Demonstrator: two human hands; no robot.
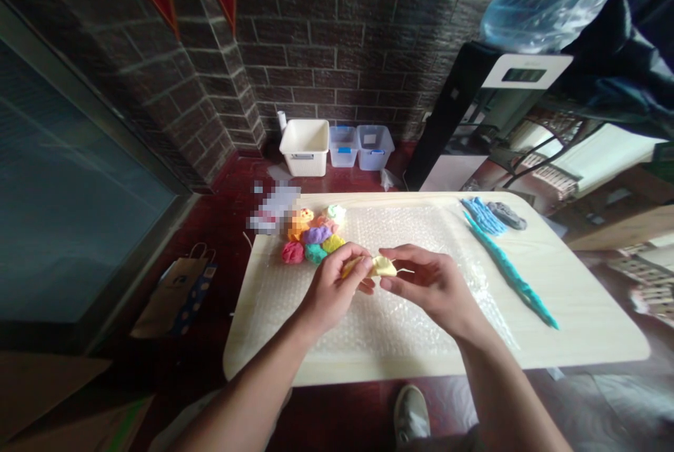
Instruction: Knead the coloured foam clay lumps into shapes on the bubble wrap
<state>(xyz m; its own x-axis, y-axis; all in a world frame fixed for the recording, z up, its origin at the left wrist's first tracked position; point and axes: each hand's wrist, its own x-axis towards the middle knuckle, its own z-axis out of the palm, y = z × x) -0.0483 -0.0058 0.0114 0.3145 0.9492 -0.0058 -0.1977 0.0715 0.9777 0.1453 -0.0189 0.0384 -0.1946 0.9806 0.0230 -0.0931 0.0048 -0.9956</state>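
A small pale yellow bundle (384,267), which looks like yarn, is held above the table between my two hands. My left hand (337,280) is closed around its left end, thumb on top. The index finger and thumb of my right hand (429,283) bracket its right end, one above and one below, and a thin pale strand shows by the fingers. Beyond my left hand lies a cluster of coloured balls, among them a purple one (316,235), a crimson one (293,252), a teal one (315,253) and a yellow one (333,244).
Bubble wrap (405,322) covers much of the pale table (590,297). On the right lie a long teal strand bundle (513,273), a blue skein (484,216) and a grey one (506,215). Bins (306,150) and a water dispenser (447,115) stand behind; a paper bag (171,297) is left.
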